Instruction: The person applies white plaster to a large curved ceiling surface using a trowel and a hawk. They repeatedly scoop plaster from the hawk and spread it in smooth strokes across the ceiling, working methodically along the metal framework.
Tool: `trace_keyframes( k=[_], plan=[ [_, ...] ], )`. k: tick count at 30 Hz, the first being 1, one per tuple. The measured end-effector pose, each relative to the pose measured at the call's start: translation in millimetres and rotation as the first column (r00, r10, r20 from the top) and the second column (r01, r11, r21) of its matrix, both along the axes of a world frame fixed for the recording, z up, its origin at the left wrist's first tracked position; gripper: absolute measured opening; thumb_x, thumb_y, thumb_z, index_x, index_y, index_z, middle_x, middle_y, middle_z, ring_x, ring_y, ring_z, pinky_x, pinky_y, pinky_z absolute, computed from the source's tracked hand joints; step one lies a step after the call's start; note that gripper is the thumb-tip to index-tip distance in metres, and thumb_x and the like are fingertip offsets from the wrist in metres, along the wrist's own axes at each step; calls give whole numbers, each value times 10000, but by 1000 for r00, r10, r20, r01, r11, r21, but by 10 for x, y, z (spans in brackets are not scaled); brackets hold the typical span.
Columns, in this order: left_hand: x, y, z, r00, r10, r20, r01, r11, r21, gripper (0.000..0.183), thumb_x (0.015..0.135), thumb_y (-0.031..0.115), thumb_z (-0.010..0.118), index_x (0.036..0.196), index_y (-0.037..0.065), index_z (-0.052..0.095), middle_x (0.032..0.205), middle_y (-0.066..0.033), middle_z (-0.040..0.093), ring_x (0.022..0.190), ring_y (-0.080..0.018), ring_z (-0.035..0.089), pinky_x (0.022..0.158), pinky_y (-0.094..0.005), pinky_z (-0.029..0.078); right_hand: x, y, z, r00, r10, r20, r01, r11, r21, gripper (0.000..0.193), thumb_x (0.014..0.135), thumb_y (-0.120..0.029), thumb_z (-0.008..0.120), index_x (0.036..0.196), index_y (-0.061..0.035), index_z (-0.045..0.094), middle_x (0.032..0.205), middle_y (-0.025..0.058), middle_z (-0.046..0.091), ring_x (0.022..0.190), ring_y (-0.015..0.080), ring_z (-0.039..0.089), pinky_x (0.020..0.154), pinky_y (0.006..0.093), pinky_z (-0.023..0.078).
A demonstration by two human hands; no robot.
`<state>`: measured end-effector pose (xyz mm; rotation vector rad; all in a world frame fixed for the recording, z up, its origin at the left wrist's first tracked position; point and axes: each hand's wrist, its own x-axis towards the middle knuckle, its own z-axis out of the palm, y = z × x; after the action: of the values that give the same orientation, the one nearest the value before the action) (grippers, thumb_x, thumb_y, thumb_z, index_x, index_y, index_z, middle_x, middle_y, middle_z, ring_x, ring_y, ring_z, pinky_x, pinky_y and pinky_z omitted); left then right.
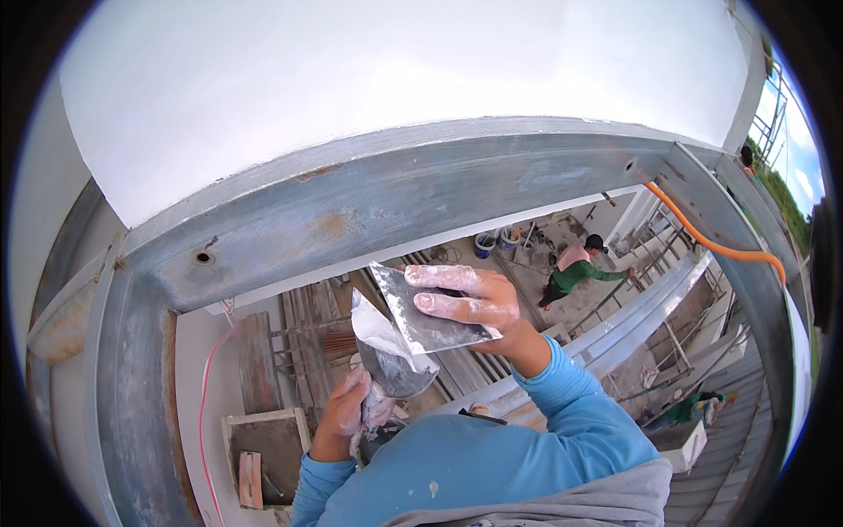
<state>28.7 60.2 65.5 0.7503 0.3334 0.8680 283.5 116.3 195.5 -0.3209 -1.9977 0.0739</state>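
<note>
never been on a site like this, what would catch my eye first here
At the middle, the right hand holds a flat metal blade smeared with grey paste, and the left hand holds a trowel against it. Behind them a grey steel beam runs under a white wall. Far below on the right, a person in green crouches on the floor.

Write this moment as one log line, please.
left hand: grips putty knife | right hand: holds flat metal blade | blades touching | steel beam ahead

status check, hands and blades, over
Left hand grips putty knife. Right hand holds flat blade, the two blades touching. Grey steel frame just ahead.
</note>
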Motion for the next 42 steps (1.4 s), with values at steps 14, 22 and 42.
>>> trace_keyframes(
  k=[14, 22, 42],
  plan=[
    [-28, 167, 165, 974, 218, 59, -225, 958, 177, 350, 1034, 395, 443, 961, 55, 486, 512, -76, 433, 355, -152, 360, 361, -297, 312, 864, -95, 243, 742, -459, 488, 478, 873, 93, 528, 783, 1, 631, 1288, -152, 635, 1291, 109, 624, 1173, 308, 615, 893, 374, 546],
    [12, 135, 129, 999, -4, 39, -2, 989, 148, 444, 1009, 304, 500, 1352, 38, 408, 756, -110, 536, 522, -148, 437, 461, -286, 367, 1443, 716, 1924, 309, -934, -179, 892, 350, -286, 258, 836, -175, 594, 925, 51, 681, 818, 236, 690, 688, 374, 673, 682, 431, 535],
    [-8, -46, 158, 992, 80, -93, -69, 990, 120, 337, 1033, 242, 423, 1320, 66, 410, 671, -81, 469, 521, -165, 425, 478, -311, 360, -958, 936, 1305, 507, -837, -203, 859, 473, 195, 461, 805, -104, 660, 1246, 16, 598, 1144, 152, 565, 960, 292, 566, 685, 383, 561]
  ],
)
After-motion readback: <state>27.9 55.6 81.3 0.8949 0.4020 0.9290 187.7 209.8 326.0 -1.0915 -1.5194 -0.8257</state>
